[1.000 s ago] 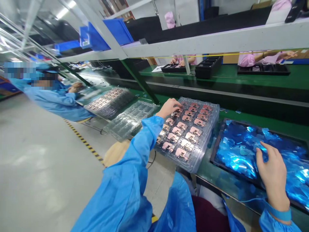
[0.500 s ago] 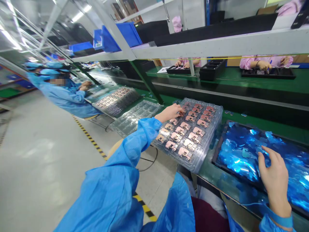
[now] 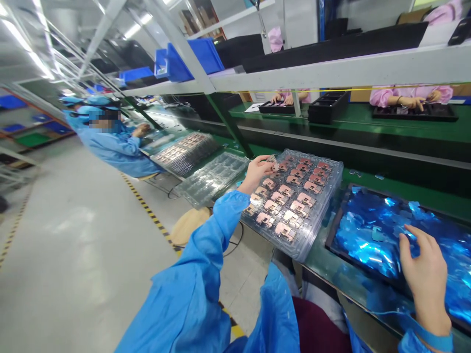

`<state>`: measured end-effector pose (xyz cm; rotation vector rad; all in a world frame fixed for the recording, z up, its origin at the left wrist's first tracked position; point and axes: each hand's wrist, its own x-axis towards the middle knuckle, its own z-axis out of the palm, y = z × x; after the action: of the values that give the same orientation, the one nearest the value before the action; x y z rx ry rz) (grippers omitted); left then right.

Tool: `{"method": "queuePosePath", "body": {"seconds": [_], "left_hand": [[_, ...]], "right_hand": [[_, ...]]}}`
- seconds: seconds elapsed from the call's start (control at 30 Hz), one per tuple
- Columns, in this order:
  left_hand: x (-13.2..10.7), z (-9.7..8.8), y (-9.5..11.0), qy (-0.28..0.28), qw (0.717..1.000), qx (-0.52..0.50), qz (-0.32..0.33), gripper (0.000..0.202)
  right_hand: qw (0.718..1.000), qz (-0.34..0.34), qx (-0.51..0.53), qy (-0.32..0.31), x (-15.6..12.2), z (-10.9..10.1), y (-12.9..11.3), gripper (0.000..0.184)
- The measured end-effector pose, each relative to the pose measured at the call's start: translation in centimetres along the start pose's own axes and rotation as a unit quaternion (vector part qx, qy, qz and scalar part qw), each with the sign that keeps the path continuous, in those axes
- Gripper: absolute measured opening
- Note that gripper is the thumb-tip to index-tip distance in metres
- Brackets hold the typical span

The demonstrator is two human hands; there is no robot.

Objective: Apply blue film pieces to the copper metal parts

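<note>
One component (image 3: 273, 161), small, flat and pale, in my left hand (image 3: 255, 172): thumb and fingers closed on it, the piece at their tips, held over the far left corner of a loaded tray. Loaded tray (image 3: 316, 208), one, transparent, its right edge showing layers I cannot count; in its pockets, coppery parts (image 3: 285, 230), some twenty by my count, the exact number uncertain where the left hand hides a portion. Right hand (image 3: 423, 264), one, well apart from the held component, thumb and fingers spread; whether they touch what lies beneath I cannot tell. Under it, one black tray (image 3: 333, 240), heaped with blue film pieces (image 3: 364, 257), too many and too overlapped to number. Behind the two trays, two loose scraps (image 3: 355, 173) on the green bench (image 3: 319, 261). Left of the loaded tray, one transparent tray (image 3: 213, 177), flat; beyond it, one tray stack (image 3: 186, 151) bearing more coppery parts. Below, one round stool (image 3: 191, 226). Across the bench, two pairs of co-workers' hands (image 3: 412, 103) in pink sleeves, each pair at a black tray of its own, and one black box (image 3: 327, 109) between them. Far left, at least two co-workers (image 3: 106, 144) in blue.
</note>
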<state>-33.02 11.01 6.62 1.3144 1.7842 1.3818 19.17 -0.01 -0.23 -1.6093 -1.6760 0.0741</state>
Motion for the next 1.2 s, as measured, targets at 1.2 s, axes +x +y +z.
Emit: {"method": "queuePosePath", "body": {"seconds": [1.2], "left_hand": [[-13.2, -5.4, 2.4, 0.146, 0.740, 0.350, 0.555, 0.035]], "right_hand": [[0.998, 0.002, -0.040, 0.054, -0.1, 1.7, -0.3, 0.046]]}}
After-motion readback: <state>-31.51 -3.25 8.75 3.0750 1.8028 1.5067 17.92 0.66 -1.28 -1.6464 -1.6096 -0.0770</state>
